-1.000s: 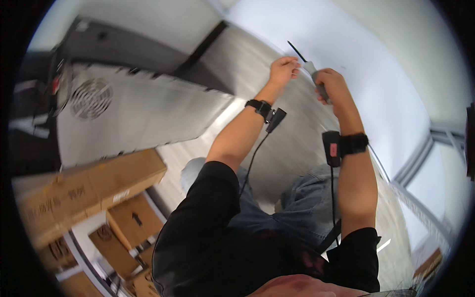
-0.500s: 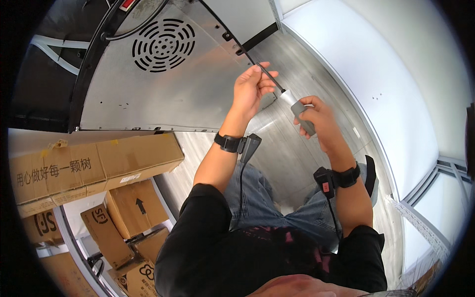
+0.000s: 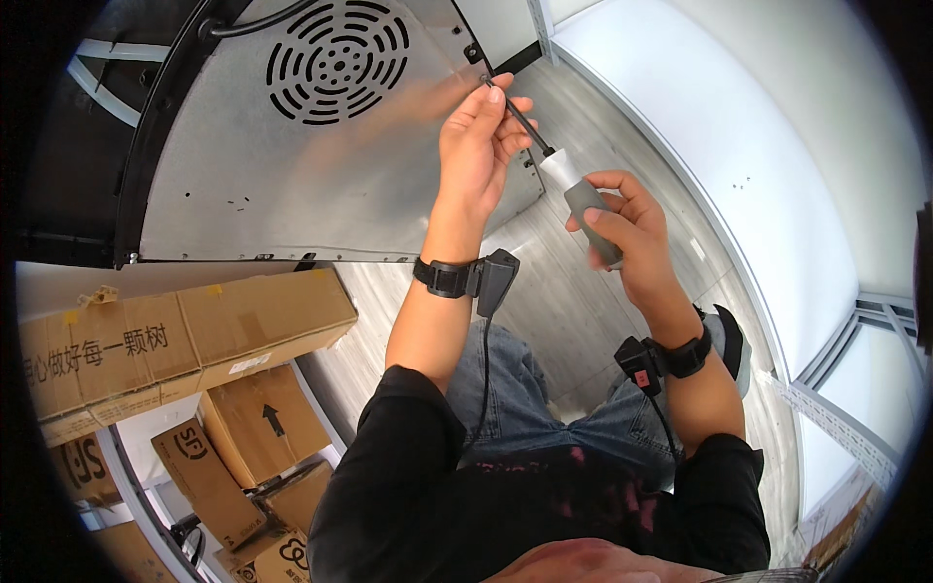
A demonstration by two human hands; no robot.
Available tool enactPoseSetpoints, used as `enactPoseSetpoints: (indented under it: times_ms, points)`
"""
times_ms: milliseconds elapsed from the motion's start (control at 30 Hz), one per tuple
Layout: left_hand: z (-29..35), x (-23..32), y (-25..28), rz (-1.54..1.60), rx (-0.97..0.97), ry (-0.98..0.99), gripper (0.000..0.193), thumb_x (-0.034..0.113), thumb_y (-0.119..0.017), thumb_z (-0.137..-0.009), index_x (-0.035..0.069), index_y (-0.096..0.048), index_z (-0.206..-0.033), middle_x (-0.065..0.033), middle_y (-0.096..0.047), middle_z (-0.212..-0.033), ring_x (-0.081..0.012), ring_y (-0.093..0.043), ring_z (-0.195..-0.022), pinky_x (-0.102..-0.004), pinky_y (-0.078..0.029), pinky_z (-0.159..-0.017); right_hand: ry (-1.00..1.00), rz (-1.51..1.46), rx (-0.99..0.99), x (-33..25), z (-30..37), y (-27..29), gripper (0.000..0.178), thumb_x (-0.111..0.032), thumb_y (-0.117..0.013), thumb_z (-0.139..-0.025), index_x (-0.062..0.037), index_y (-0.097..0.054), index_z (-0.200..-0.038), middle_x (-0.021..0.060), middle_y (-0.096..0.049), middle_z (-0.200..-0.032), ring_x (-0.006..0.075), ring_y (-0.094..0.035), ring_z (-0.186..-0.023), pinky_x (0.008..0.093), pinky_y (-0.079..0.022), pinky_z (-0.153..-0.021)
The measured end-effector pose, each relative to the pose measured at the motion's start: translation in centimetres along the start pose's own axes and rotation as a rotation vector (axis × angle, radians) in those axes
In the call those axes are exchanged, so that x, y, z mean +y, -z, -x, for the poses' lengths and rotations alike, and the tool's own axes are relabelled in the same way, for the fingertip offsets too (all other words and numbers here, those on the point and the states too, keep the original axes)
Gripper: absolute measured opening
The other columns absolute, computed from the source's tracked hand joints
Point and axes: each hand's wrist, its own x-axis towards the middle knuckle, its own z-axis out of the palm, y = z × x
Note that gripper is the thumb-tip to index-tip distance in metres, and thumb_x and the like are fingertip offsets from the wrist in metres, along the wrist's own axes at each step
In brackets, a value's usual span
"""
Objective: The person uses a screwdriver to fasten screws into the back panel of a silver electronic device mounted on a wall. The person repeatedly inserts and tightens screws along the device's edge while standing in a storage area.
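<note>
A screwdriver [image 3: 558,167] with a grey grip, a whitish collar and a long dark shaft slants up and left between my hands. My right hand [image 3: 634,225] is closed around its grip, fingers and thumb on either side. Near the other end, the thumb and forefinger of my left hand [image 3: 470,146] pinch the shaft by its tip; the remaining fingers are loosely curled. The tip meets the right edge of a large silver metal panel [image 3: 321,194] with round slotted vents. Whether a screw sits at the tip cannot be made out.
Long cardboard boxes [image 3: 262,316] lie to the left below the panel, with more cartons [image 3: 258,428] on a rack under them. A white curved panel [image 3: 739,146] runs along the right side. Grey wood-look floor [image 3: 525,262] shows between. A black cable [image 3: 262,24] crosses the panel's top.
Both hands now show a larger gap between them, the left one further up along the panel edge with the screwdriver tip. The view has shifted slightly, and more of the screwdriver's grip shows.
</note>
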Motion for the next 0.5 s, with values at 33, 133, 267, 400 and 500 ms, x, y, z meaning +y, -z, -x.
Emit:
enactPoseSetpoints:
  times_ms: [33, 133, 267, 400, 500]
  points:
    - [0.04, 0.09, 0.01, -0.003, 0.006, 0.000, 0.029, 0.021, -0.049, -0.097, 0.000, -0.055, -0.116, -0.0103, -0.066, -0.089, -0.0154, -0.063, -0.070, -0.0229, -0.054, -0.058, -0.003, -0.007, -0.004, 0.03, -0.02, 0.01, 0.036, -0.015, -0.061, -0.083, -0.0009, -0.051, -0.114, 0.0117, -0.065, -0.080, 0.0087, -0.052, -0.049, 0.0209, -0.036, -0.042]
    - [0.06, 0.23, 0.12, -0.009, 0.021, 0.003, 0.029, 0.021, -0.049, -0.097, 0.000, -0.055, -0.116, -0.0099, -0.066, -0.089, -0.0148, -0.063, -0.070, -0.0227, -0.054, -0.057, -0.016, -0.025, -0.013, -0.12, -0.04, -0.15, 0.037, -0.016, -0.061, -0.083, -0.0001, -0.051, -0.114, 0.0121, -0.066, -0.080, 0.0089, -0.052, -0.048, 0.0209, -0.036, -0.042]
    - [0.08, 0.11, 0.05, -0.012, 0.027, 0.004, 0.028, 0.020, -0.049, -0.097, 0.000, -0.054, -0.116, -0.0097, -0.066, -0.089, -0.0144, -0.063, -0.071, -0.0224, -0.054, -0.057, -0.012, -0.027, -0.012, 0.13, -0.18, -0.18, 0.038, -0.016, -0.061, -0.082, 0.0013, -0.050, -0.114, 0.0126, -0.066, -0.080, 0.0090, -0.051, -0.047, 0.0212, -0.035, -0.041]
    - [0.02, 0.18, 0.04, -0.005, 0.011, 0.009, 0.028, 0.019, -0.049, -0.097, 0.000, -0.054, -0.117, -0.0096, -0.066, -0.089, -0.0144, -0.063, -0.071, -0.0222, -0.055, -0.058, -0.043, -0.088, -0.025, 0.19, -0.29, 0.03, 0.038, -0.016, -0.061, -0.082, 0.0014, -0.050, -0.115, 0.0127, -0.065, -0.080, 0.0091, -0.051, -0.047, 0.0215, -0.035, -0.041]
    - [0.06, 0.29, 0.02, -0.005, 0.028, 0.017, 0.028, 0.019, -0.049, -0.096, 0.000, -0.055, -0.116, -0.0085, -0.065, -0.088, -0.0142, -0.063, -0.071, -0.0223, -0.054, -0.058, -0.055, -0.067, -0.003, -0.33, -0.22, -0.14, 0.037, -0.011, -0.062, -0.081, -0.0002, -0.050, -0.114, 0.0112, -0.064, -0.080, 0.0098, -0.052, -0.050, 0.0223, -0.036, -0.043]
